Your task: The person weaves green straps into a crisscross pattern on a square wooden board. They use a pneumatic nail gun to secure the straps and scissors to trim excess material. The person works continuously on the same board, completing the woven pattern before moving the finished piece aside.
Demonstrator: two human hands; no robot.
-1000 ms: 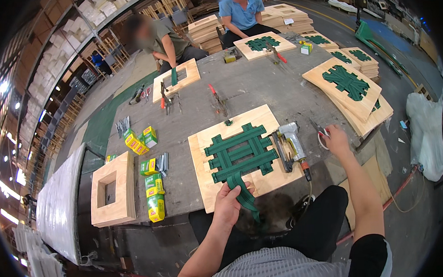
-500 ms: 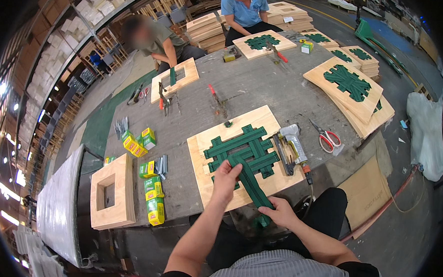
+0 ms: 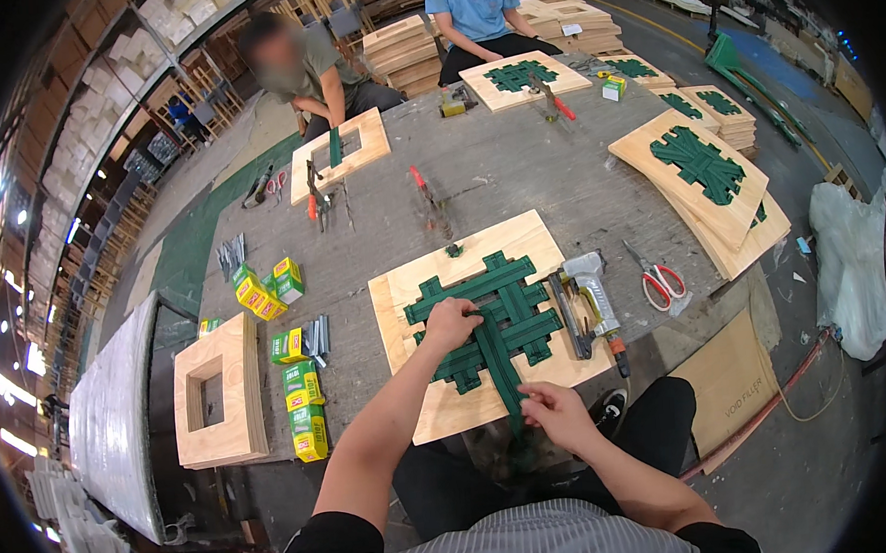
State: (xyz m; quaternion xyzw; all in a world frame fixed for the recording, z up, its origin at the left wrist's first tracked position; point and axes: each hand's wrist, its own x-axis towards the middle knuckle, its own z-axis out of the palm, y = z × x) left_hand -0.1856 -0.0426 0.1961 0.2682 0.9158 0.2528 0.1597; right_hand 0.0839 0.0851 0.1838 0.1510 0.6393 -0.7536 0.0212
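Note:
On the worktable in front of me lies a square wooden frame with green elastic straps crossing its middle. My left hand is closed on a long green strap, pressing its upper end into the woven straps. From there the strap runs toward me, over the frame's near edge, and its loose tail is blurred below. My right hand is curled at the strap's right edge, fingertips pinched there. A staple gun rests on the frame's right side, its hose leading down toward me.
Red-handled scissors lie right of the staple gun. At left are stacked wooden frames, yellow-green staple boxes and loose staple strips. Finished webbed frames are piled at right. Two people sit across the table; pliers lie between.
My left hand has moved slightly up with the strap's end, pressing it into the weave. The strap now lies straighter. My right hand has shifted to the strap's edge.

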